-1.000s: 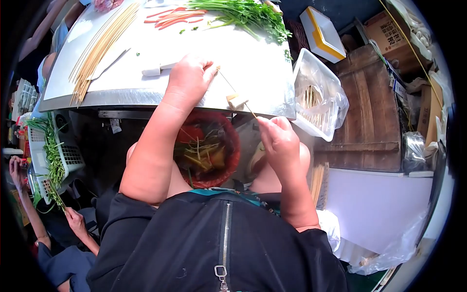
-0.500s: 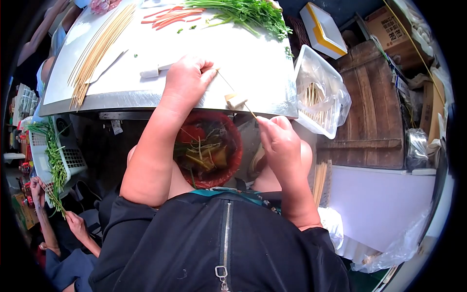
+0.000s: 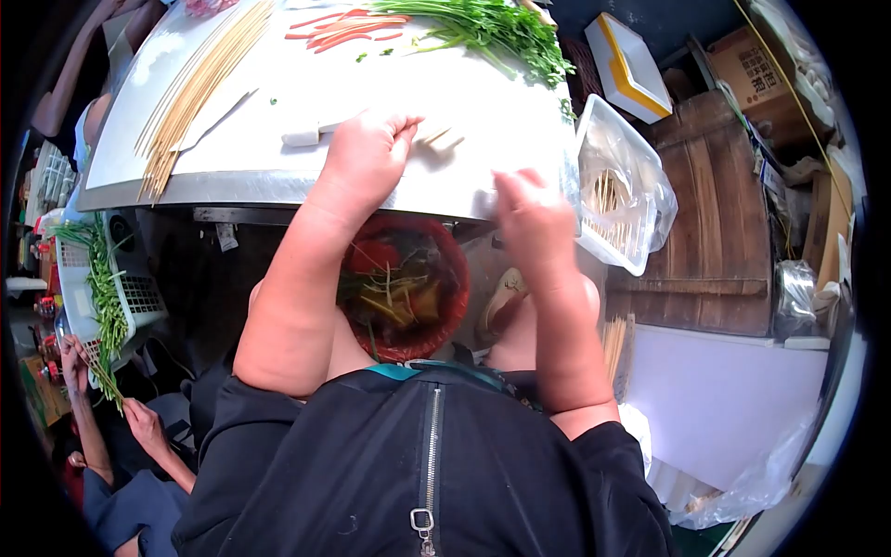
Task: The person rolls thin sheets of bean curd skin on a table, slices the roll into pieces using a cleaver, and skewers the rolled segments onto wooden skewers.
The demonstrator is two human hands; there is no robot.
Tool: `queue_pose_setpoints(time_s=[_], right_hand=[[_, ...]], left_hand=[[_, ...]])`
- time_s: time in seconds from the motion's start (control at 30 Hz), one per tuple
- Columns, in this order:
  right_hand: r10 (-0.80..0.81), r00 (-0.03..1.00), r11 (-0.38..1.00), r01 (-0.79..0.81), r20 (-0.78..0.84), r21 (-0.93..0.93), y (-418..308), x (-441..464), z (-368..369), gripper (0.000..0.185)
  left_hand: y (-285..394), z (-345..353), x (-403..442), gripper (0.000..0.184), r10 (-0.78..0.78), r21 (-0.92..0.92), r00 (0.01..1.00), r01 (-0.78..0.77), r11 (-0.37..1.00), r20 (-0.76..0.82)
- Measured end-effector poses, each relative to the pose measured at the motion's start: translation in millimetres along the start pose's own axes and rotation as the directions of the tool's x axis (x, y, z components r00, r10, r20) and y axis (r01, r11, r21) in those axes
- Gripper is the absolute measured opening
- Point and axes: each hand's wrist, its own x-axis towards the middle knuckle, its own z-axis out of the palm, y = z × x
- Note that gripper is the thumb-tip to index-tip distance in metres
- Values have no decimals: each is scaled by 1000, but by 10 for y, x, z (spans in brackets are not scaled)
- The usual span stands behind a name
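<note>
My left hand [image 3: 369, 153] is over the steel-edged white table, thumb and fingers pinched together. In the half-second-old view this hand pinches one end of a thin wooden skewer; in the glare now the skewer hardly shows. Just right of the fingertips is a small pale, brown-edged roll [image 3: 440, 139]. My right hand [image 3: 535, 212] is at the table's front edge, its fingers curled but smeared by motion, so what they hold cannot be made out. A white-handled knife [image 3: 302, 137] lies left of my left hand, its blade partly hidden behind it.
On the table [image 3: 251, 191] are bare skewers [image 3: 190, 102], a knife blade [image 3: 215, 121], red strips [image 3: 357, 30] and green herbs [image 3: 492, 32]. A plastic-lined bin [image 3: 459, 302] holds skewers [image 3: 605, 190]. A scrap-filled red bucket [image 3: 455, 311] stands below. At left, another person's hands [image 3: 146, 425] hold greens.
My right hand has moved up toward the table. The roll now sits closer to my left fingertips. The whole view has shifted slightly.
</note>
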Motion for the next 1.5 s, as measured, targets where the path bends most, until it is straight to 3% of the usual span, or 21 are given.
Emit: queue_pose_setpoints(time_s=[0.03,0.13,0.17,0.2,0.23,0.27,0.4,0.63,0.7,0.77,0.83,0.9,0.93,1.03,1.1,1.17,1.23,1.27,1.33,1.43,1.5], right_hand=[[-24,993,998,17,-119,-59,173,33,2,13],[65,993,996,-71,-93,-61,555,172,-70,14],[77,995,991,-84,-67,-104,598,224,-65,15],[62,996,992,-68,-64,-106,617,284,-10,15],[-50,986,991,30,-161,-127,431,389,-5,17],[-157,955,981,120,-253,-155,231,477,25,20],[-329,938,891,346,-108,292,-563,923,437,25],[-453,892,883,446,11,147,-728,1271,801,20],[-486,867,869,493,-112,48,-527,1386,680,19],[-365,913,930,367,-183,-24,-277,1518,527,19],[-331,943,943,331,-26,-33,61,1438,445,26],[-388,921,921,386,-26,-57,119,1214,443,30],[-330,944,944,330,-3,9,52,1088,380,33],[-424,904,905,426,-55,17,24,826,324,23],[-422,904,896,427,-68,120,40,669,408,14],[-422,899,883,437,-119,171,-19,541,387,11],[-416,898,869,439,-143,229,-22,474,384,11],[-408,899,854,438,-161,281,-21,433,389,11],[-378,910,841,414,-169,349,-7,426,392,14],[-273,944,838,327,-184,436,-39,399,365,27],[-205,973,841,231,-106,490,-58,417,331,35]], left_hand=[[6,-13,-3,15,-8,0,1000,8,1000,-12],[-35,-160,44,23,-41,-125,904,-14,992,-426],[-36,-248,62,27,-160,-315,869,5,949,-469],[-81,-335,107,28,-159,-364,820,-64,929,-549],[-146,-411,147,28,-164,-405,767,-133,905,-620],[-175,-475,165,28,-190,-438,742,-153,886,-643],[-231,-547,200,28,-246,-502,696,-189,844,-674],[-273,-554,142,27,-266,-530,720,-164,832,-641],[-294,-535,138,26,-276,-552,729,-165,817,-626],[-192,-476,128,25,-242,-519,740,-166,838,-627],[-175,-371,123,24,-154,-406,812,-110,907,-564],[-128,-311,112,22,-124,-396,828,-125,910,-546],[-82,-297,101,21,-92,-349,851,-112,930,-518],[-37,-214,87,20,-61,-303,887,-91,948,-459],[-23,-161,74,19,-30,-273,951,-58,960,-307],[-22,-120,72,18,101,-106,986,-115,988,-134],[-35,-70,62,19,193,75,981,-191,979,-17],[-42,-65,51,19,189,78,982,-189,979,-2],[-39,-87,37,18,190,177,959,-228,957,211],[13,-108,-13,14,173,161,961,-210,964,217],[73,-147,-37,13,194,156,955,-232,960,227]])
